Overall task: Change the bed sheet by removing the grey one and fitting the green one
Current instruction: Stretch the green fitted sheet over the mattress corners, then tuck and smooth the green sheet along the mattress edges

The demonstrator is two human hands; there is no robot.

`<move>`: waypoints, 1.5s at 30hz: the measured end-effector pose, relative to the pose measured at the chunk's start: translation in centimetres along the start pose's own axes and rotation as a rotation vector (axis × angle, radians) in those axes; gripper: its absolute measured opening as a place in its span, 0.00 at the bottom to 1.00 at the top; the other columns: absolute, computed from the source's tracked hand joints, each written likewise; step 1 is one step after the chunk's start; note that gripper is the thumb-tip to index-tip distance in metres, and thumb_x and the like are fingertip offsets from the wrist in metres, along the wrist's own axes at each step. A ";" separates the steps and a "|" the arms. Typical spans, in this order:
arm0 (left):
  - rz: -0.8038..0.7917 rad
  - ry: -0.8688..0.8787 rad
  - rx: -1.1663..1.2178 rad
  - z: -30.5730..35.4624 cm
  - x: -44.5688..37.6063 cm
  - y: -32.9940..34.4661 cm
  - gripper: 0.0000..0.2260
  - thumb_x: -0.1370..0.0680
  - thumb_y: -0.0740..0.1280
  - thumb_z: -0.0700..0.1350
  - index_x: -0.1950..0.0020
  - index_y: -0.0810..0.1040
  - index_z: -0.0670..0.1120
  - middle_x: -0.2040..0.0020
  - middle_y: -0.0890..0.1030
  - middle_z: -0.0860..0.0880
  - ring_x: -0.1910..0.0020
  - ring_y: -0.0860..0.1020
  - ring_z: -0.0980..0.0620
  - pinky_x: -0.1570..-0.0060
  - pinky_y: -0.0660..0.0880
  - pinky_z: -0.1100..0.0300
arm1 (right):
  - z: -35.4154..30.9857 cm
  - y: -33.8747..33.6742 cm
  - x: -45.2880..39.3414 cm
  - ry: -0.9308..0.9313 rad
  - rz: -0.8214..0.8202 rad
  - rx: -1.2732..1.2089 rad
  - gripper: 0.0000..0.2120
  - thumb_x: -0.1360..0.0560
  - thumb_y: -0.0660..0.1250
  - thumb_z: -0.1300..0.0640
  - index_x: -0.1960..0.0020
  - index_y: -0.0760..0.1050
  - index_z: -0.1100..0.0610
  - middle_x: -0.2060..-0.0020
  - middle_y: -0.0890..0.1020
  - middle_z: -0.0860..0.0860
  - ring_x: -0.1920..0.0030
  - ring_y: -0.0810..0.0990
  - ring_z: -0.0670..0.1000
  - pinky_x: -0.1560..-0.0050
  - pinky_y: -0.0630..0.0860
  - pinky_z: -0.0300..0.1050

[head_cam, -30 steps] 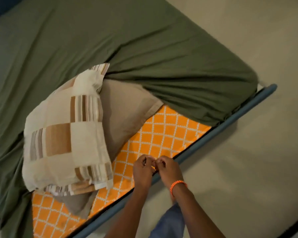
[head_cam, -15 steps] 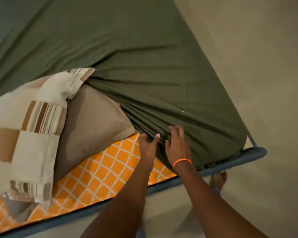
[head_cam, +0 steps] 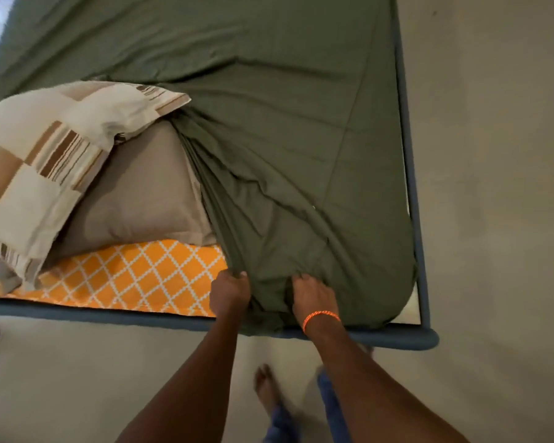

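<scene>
The green sheet (head_cam: pixel 269 129) covers most of the bed and is fitted over the near right corner. Its loose edge bunches in folds near the bed's front side. My left hand (head_cam: pixel 229 290) grips that bunched edge where it meets the bare orange patterned mattress (head_cam: pixel 135 282). My right hand (head_cam: pixel 314 297), with an orange band on the wrist, has its fingers curled into the green cloth a little to the right. No grey sheet is in view.
A taupe pillow (head_cam: pixel 141 203) lies on the mattress, with a beige checked pillow (head_cam: pixel 42 174) leaning on it at the left. The blue bed frame (head_cam: pixel 109 316) runs along the front and right sides. My feet (head_cam: pixel 266 388) stand on the grey floor.
Both hands left the mattress's front edge, reached right to the green sheet's folds and now grip its edge, pulled toward the frame. The view swung toward the bed's right corner.
</scene>
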State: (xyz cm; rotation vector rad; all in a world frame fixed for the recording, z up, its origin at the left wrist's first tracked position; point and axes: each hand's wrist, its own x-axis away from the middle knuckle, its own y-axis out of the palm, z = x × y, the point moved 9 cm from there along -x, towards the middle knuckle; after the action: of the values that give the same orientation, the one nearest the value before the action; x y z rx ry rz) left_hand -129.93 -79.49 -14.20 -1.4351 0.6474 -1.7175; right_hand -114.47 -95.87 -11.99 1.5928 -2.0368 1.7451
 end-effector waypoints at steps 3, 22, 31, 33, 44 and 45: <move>-0.063 -0.051 0.042 -2.9 3.7 2.4 0.18 0.17 0.66 0.53 0.33 0.79 0.42 0.36 0.81 0.37 0.36 0.79 0.34 0.39 0.75 0.46 | 1.6 0.2 1.1 0.032 -0.064 -0.124 0.13 0.23 0.64 0.62 0.40 0.77 0.56 0.39 0.80 0.57 0.37 0.79 0.60 0.41 0.78 0.52; 0.107 0.111 0.941 16.8 23.6 -5.0 0.10 0.18 0.66 0.37 0.54 0.82 0.49 0.60 0.82 0.48 0.67 0.76 0.54 0.74 0.69 0.68 | 5.0 -20.3 3.7 -0.194 -0.007 -0.683 0.08 0.31 0.63 0.49 0.62 0.79 0.48 0.64 0.85 0.51 0.59 0.85 0.59 0.52 0.82 0.61; 0.280 0.020 1.080 34.8 31.1 -7.9 0.09 0.16 0.61 0.36 0.46 0.82 0.41 0.59 0.82 0.48 0.68 0.75 0.54 0.71 0.69 0.64 | 8.0 -43.3 0.5 -0.453 -0.102 -0.526 0.07 0.28 0.66 0.50 0.61 0.78 0.51 0.63 0.85 0.50 0.59 0.84 0.56 0.51 0.82 0.60; 0.285 0.041 1.105 38.2 32.4 -8.3 0.09 0.16 0.62 0.36 0.46 0.82 0.42 0.59 0.82 0.48 0.67 0.76 0.54 0.70 0.70 0.63 | 8.8 -46.9 0.4 -0.467 -0.090 -0.502 0.06 0.26 0.66 0.51 0.60 0.78 0.51 0.62 0.85 0.50 0.59 0.84 0.56 0.50 0.83 0.58; 0.470 -0.052 1.256 44.1 32.1 -16.4 0.09 0.17 0.63 0.36 0.48 0.83 0.43 0.60 0.84 0.47 0.69 0.77 0.55 0.69 0.71 0.61 | 6.3 -56.2 -0.5 -0.581 -0.182 -0.299 0.07 0.25 0.66 0.54 0.61 0.79 0.50 0.63 0.85 0.49 0.59 0.85 0.54 0.50 0.83 0.56; 0.485 -0.064 1.261 44.1 31.4 -17.0 0.09 0.17 0.63 0.36 0.48 0.83 0.43 0.60 0.84 0.47 0.70 0.76 0.55 0.70 0.71 0.61 | 5.5 -56.5 -0.9 -0.590 -0.189 -0.292 0.07 0.25 0.66 0.54 0.61 0.79 0.50 0.63 0.85 0.49 0.59 0.85 0.54 0.50 0.83 0.57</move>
State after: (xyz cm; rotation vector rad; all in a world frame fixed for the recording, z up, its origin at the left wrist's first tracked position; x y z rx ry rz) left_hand -92.94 -91.43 27.11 -0.3728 -0.1735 -1.2280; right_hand -72.59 -91.06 26.00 2.2824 -2.1173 0.9273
